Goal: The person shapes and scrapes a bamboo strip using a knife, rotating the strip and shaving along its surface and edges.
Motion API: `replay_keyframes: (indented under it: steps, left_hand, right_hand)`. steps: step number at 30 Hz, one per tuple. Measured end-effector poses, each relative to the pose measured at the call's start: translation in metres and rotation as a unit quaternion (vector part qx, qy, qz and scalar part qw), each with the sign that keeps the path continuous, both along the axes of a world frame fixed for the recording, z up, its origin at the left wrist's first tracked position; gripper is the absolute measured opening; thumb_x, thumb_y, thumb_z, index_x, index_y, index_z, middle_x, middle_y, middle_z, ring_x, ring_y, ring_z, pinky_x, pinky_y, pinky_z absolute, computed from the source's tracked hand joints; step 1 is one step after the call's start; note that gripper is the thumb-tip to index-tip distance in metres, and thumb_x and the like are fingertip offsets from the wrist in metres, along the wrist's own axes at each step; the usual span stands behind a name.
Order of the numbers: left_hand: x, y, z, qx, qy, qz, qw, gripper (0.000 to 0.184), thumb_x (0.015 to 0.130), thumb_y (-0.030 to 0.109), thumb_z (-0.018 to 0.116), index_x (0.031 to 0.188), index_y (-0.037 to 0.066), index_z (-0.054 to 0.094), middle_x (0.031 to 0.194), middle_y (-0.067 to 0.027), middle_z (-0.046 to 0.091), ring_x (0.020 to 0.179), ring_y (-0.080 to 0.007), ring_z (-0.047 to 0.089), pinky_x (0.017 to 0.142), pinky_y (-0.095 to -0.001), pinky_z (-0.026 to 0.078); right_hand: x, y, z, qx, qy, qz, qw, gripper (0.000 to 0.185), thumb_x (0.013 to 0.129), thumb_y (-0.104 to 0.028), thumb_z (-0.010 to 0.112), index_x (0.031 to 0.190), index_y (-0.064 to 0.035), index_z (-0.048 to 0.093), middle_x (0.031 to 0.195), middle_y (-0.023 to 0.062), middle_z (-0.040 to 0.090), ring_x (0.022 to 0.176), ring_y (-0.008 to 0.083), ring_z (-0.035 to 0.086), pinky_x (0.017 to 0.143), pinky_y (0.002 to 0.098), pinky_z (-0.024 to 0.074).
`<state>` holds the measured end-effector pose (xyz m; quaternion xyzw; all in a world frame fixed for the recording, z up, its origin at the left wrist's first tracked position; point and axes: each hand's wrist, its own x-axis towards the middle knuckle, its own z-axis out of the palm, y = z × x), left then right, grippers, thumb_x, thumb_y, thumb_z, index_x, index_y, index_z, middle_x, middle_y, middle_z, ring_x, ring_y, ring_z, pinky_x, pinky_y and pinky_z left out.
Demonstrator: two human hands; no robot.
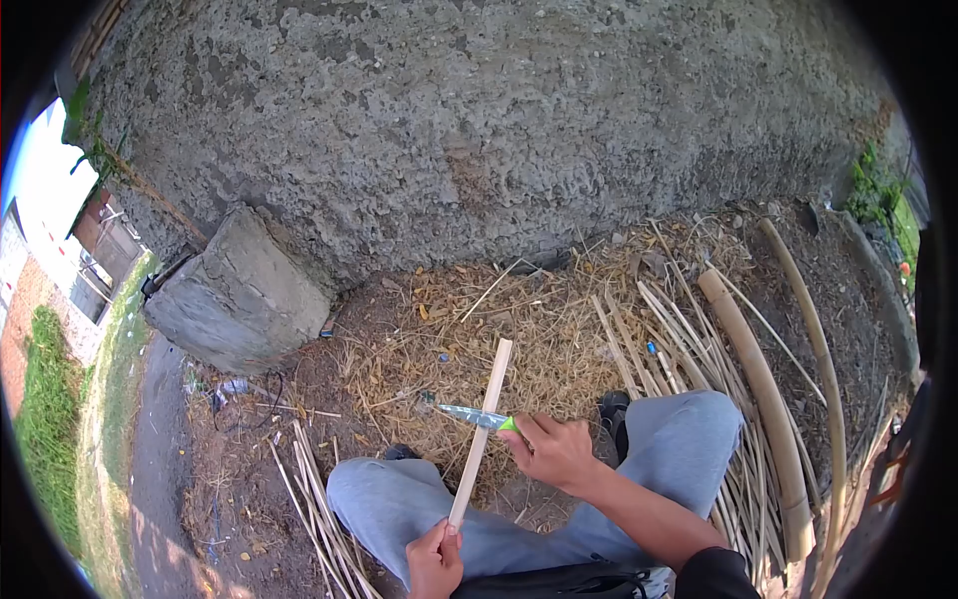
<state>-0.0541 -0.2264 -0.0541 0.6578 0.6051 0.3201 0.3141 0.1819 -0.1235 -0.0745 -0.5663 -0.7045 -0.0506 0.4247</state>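
Note:
My right hand (554,454) is closed round the green handle of a knife (474,416). Its blade points left and lies across a pale bamboo strip (485,424), a little above the strip's middle. The lower end of that strip is gripped by my left hand (434,561), thumb on top, between my knees. From there the strip slants up and slightly right, its far end free over the straw. Whether the blade cuts into the strip, I cannot tell.
Many split bamboo strips (689,339) and a thick bamboo pole (758,399) lie to my right. More thin strips (317,509) are at my left. Dry shavings (399,349) cover the ground before a rough wall (499,130). A concrete block (239,295) stands at left.

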Motion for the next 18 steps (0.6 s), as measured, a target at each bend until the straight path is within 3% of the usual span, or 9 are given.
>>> replay_keyframes:
  steps: [3, 11, 13, 16, 18]
  left_hand:
    - [0.000, -0.002, 0.000, -0.004, 0.006, 0.013, 1.000, 0.024, 0.100, 0.014, 0.055, 0.112, -0.001, 0.068, 0.060, -0.0163, 0.054, 0.051, -0.0224, 0.050, 0.051, -0.0378, 0.043]
    - [0.007, 0.003, 0.013, 0.039, 0.029, 0.015, 0.999, 0.024, 0.098, 0.011, 0.056, 0.115, -0.002, 0.068, 0.061, -0.0206, 0.053, 0.049, -0.0237, 0.049, 0.050, -0.0384, 0.042]
    - [0.007, 0.002, 0.018, -0.003, 0.049, 0.018, 0.999, 0.024, 0.097, 0.009, 0.056, 0.115, -0.002, 0.068, 0.065, -0.0225, 0.057, 0.052, -0.0263, 0.053, 0.053, -0.0394, 0.044]
    - [0.005, -0.001, 0.017, 0.021, 0.015, 0.006, 1.000, 0.024, 0.096, 0.008, 0.056, 0.114, -0.003, 0.067, 0.069, -0.0234, 0.059, 0.055, -0.0283, 0.057, 0.055, -0.0396, 0.045]
    - [0.001, -0.013, 0.012, 0.004, 0.033, 0.014, 0.999, 0.023, 0.096, 0.007, 0.055, 0.114, -0.003, 0.067, 0.070, -0.0237, 0.060, 0.057, -0.0291, 0.058, 0.056, -0.0394, 0.046]
  right_hand:
    - [-0.002, 0.001, -0.003, -0.010, 0.007, -0.003, 1.000, 0.022, 0.089, -0.032, 0.071, 0.086, -0.0094, 0.070, 0.058, 0.0043, 0.059, 0.043, 0.0237, 0.058, 0.036, 0.0374, 0.0413]
    - [0.000, 0.013, -0.004, -0.019, 0.022, -0.023, 0.999, 0.028, 0.092, -0.035, 0.067, 0.084, -0.0090, 0.068, 0.058, 0.0058, 0.061, 0.043, 0.0244, 0.060, 0.034, 0.0372, 0.0424]
    - [-0.001, 0.014, -0.005, -0.020, 0.017, -0.024, 0.999, 0.027, 0.092, -0.035, 0.067, 0.085, -0.0090, 0.068, 0.058, 0.0057, 0.061, 0.043, 0.0245, 0.061, 0.034, 0.0372, 0.0420]
    - [0.003, 0.020, -0.005, -0.016, 0.023, -0.024, 0.999, 0.028, 0.093, -0.036, 0.066, 0.084, -0.0101, 0.069, 0.058, 0.0062, 0.061, 0.044, 0.0254, 0.062, 0.035, 0.0381, 0.0422]
    - [0.020, 0.033, -0.003, -0.091, 0.093, -0.078, 0.988, 0.029, 0.094, -0.038, 0.065, 0.084, -0.0111, 0.070, 0.058, 0.0070, 0.062, 0.044, 0.0267, 0.062, 0.036, 0.0397, 0.0434]
